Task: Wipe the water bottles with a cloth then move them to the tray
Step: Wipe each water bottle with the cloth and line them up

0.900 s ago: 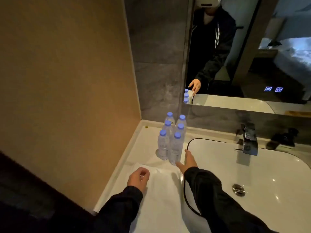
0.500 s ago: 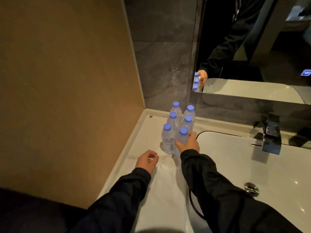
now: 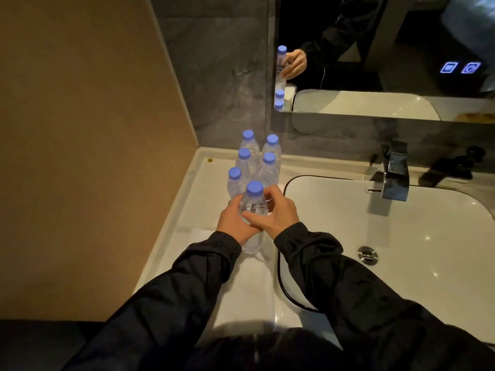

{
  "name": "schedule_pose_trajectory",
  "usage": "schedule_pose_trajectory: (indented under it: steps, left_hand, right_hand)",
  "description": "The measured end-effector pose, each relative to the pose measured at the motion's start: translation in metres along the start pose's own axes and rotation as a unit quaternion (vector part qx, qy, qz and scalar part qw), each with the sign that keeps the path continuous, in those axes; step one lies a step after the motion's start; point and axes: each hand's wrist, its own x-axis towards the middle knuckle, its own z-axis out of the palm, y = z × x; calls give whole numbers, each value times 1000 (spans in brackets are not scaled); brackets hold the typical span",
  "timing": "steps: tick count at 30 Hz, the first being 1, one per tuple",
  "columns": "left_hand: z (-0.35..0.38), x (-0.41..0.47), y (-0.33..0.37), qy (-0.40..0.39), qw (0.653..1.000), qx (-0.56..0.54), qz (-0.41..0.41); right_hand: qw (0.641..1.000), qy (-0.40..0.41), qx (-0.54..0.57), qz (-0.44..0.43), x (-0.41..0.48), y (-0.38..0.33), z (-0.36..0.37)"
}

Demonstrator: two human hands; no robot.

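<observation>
Left of the sink (image 3: 401, 250), left hand (image 3: 234, 223) and right hand (image 3: 278, 215) both curl around the front bottle (image 3: 253, 207), held upright; cloth (image 3: 249, 285) lies at 6 o'clock beneath, seemingly nearer the left hand.

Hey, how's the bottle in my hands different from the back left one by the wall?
The held bottle is gripped by the left hand and right hand, above the white cloth; the back left bottle stands untouched on the counter near the corner. Both are clear with blue caps.
</observation>
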Motion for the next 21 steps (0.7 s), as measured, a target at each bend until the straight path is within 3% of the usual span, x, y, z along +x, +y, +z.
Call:
schedule_pose_trajectory:
  steps: [3, 5, 7, 10, 12, 15, 17, 21]
  left_hand:
    - [-11, -12, -7, 65, 997, -31, -8]
    - [-25, -22, -15, 137, 988, -65, -32]
    - [-42, -28, -24, 198, 975, -83, -51]
    - [-65, -36, -34, 243, 962, -101, -67]
    - [-76, -40, -41, 261, 955, -116, -84]
    - [-82, -48, -50, 296, 934, -154, -124]
    - [-82, -52, -58, 315, 918, -182, -160]
    - [-82, -61, -71, 325, 877, -275, -224]
  right_hand:
    - [994, -71, 75, -19, -3, 6, 7]
    - [993, -95, 68, 10, 0, 22, 14]
    - [984, -155, -54, 72, 5, 46, 26]
    - [893, -304, -292, 158, 3, 79, 51]
    - [860, -315, -374, 148, 1, 91, 65]
    - [876, -279, -375, 123, 3, 87, 78]
    - [904, -249, -330, 110, 0, 80, 83]
    - [969, -163, -118, 144, -20, 66, 86]
